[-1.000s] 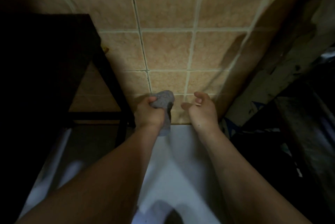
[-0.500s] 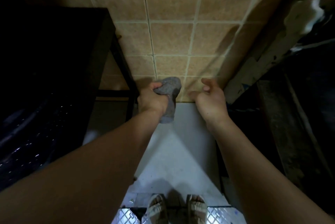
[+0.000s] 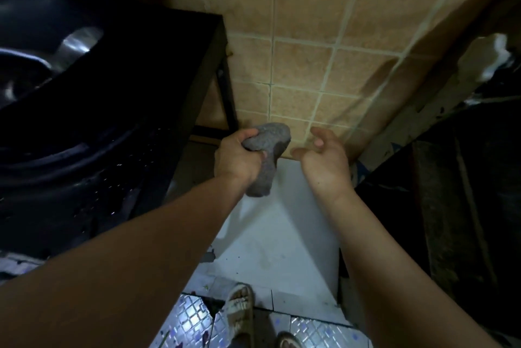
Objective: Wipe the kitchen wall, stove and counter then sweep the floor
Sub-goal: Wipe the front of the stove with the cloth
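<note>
From the head view, the left hand (image 3: pixel 235 160) is curled tight round a grey cloth (image 3: pixel 266 147), which bulges above the fist and hangs in a tail below it, held in the air just in front of the foot of the tiled wall (image 3: pixel 304 46). The right hand (image 3: pixel 324 157) sits just beside the cloth, apart from it, palm turned up, fingers loosely bent and holding nothing. Both forearms reach in from the bottom edge. Below the hands lies a white floor panel (image 3: pixel 282 235) with dark specks, running into shiny mosaic floor tiles (image 3: pixel 191 316) near the bottom. 2 sandalled feet (image 3: pixel 239 308) stand there. To the left, close beside the left arm, a black stand (image 3: pixel 180 71) crowds the wall, with a dark rounded pan (image 3: pixel 42 23) on top; its leg drops to the floor near the cloth. To the right, a dark, grimy worktop (image 3: pixel 456 192) hems in the right arm. A pale blurred object (image 3: pixel 490 54) shows at the right edge; what it is cannot be told.
</note>
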`<action>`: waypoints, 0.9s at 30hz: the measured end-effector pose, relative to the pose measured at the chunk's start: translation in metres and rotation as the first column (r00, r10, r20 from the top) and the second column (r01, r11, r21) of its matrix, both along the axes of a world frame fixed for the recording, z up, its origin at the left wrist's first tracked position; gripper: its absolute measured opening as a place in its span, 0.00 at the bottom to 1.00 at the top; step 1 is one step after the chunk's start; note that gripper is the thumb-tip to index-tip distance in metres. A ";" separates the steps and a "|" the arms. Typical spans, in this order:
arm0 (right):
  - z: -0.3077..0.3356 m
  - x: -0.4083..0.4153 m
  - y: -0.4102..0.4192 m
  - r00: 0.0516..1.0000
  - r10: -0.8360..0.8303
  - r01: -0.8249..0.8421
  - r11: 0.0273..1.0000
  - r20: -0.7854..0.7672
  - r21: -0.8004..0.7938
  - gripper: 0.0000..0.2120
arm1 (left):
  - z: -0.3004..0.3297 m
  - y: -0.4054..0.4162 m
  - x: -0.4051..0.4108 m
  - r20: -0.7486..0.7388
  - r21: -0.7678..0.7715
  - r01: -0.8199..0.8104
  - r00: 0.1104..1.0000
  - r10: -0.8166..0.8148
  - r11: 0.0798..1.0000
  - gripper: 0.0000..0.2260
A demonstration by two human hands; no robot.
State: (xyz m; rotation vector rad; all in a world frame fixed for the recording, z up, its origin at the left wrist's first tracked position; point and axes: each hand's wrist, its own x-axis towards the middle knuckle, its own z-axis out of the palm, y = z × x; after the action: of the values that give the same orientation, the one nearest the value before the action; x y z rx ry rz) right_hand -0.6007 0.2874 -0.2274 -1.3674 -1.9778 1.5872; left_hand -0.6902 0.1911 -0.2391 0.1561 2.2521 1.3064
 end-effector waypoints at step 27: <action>0.131 0.004 -0.139 0.925 0.380 -0.379 0.924 -0.008 0.037 0.23 | 0.131 -0.178 0.041 -0.053 0.246 -0.119 0.989 0.136 0.962 0.29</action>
State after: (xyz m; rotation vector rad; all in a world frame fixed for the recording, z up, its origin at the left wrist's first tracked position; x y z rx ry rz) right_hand -0.5968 0.1481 -0.0965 -0.9946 -2.3583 1.6987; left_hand -0.6488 0.0131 -0.1086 0.1467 2.1829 1.6687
